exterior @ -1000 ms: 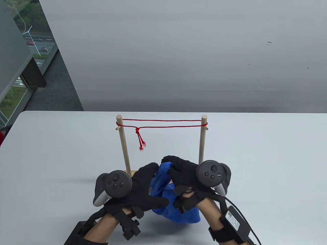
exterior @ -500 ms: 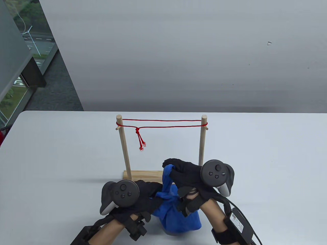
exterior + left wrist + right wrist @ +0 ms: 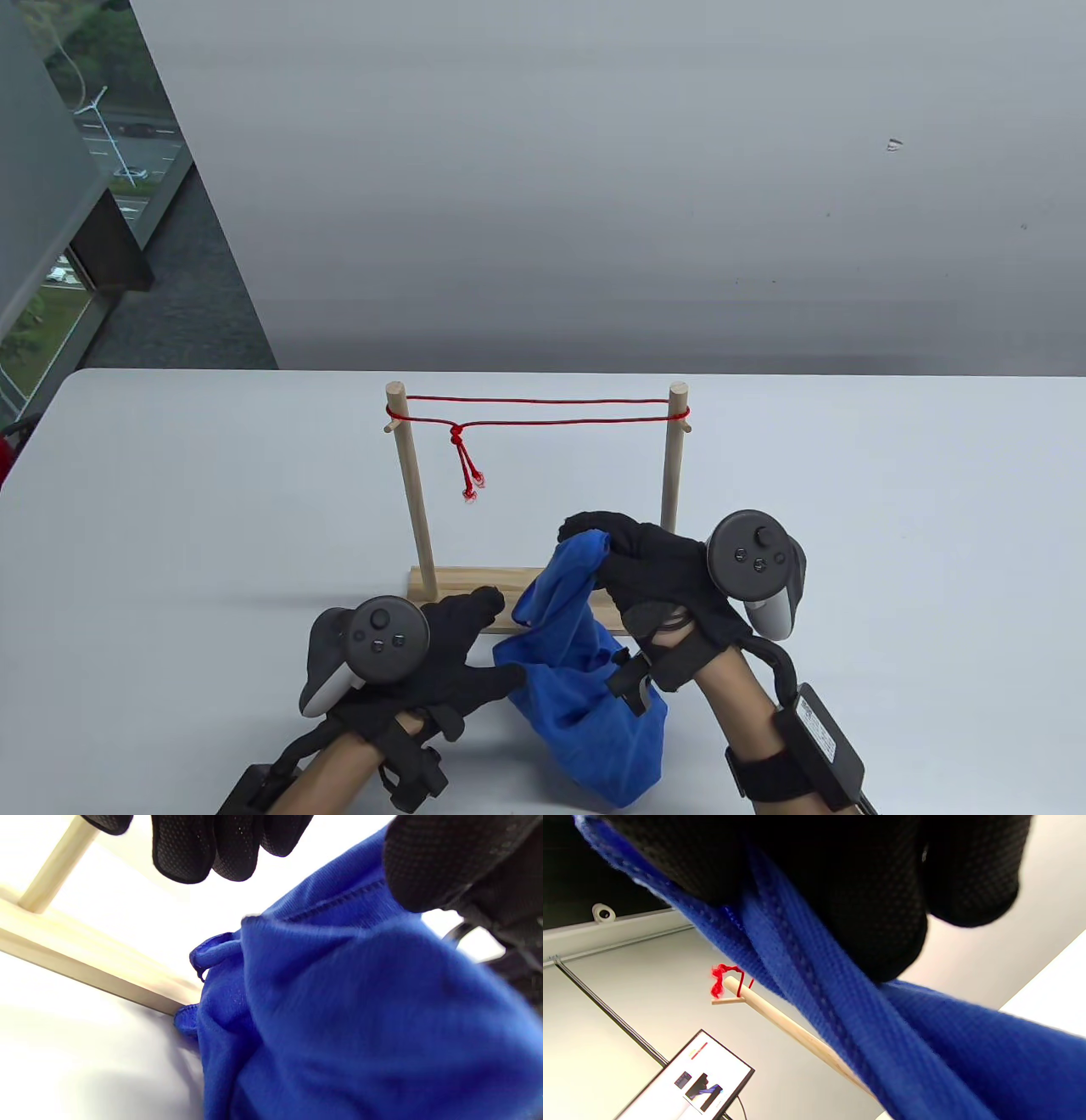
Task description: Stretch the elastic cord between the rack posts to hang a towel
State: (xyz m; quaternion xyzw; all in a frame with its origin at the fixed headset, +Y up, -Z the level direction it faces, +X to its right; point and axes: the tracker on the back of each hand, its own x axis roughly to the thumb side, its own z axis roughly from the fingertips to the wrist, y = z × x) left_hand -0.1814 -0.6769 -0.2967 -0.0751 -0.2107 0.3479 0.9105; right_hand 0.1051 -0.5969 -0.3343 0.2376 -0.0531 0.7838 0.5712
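Note:
A wooden rack (image 3: 462, 586) stands mid-table with a left post (image 3: 414, 492) and a right post (image 3: 674, 467). A red elastic cord (image 3: 551, 411) runs doubled between the post tops, and its knot (image 3: 456, 435) hangs near the left post. My right hand (image 3: 590, 535) pinches the top edge of a blue towel (image 3: 585, 679) and holds it up in front of the rack. The towel fills the right wrist view (image 3: 840, 1018) under my fingers (image 3: 865, 899). My left hand (image 3: 501, 637) is open beside the towel. Its thumb (image 3: 441, 861) touches the cloth (image 3: 360, 1018) and its fingers (image 3: 186, 849) hang apart.
The rack base (image 3: 85, 959) lies just behind the towel's lower left fold. The grey table (image 3: 891, 526) stretches to both sides. A wall stands behind it. A monitor (image 3: 687, 1082) shows low in the right wrist view.
My right hand has moved right and slightly up with the towel's edge, so the cloth hangs longer. My left hand has drawn back to the left and its fingers have come off the towel.

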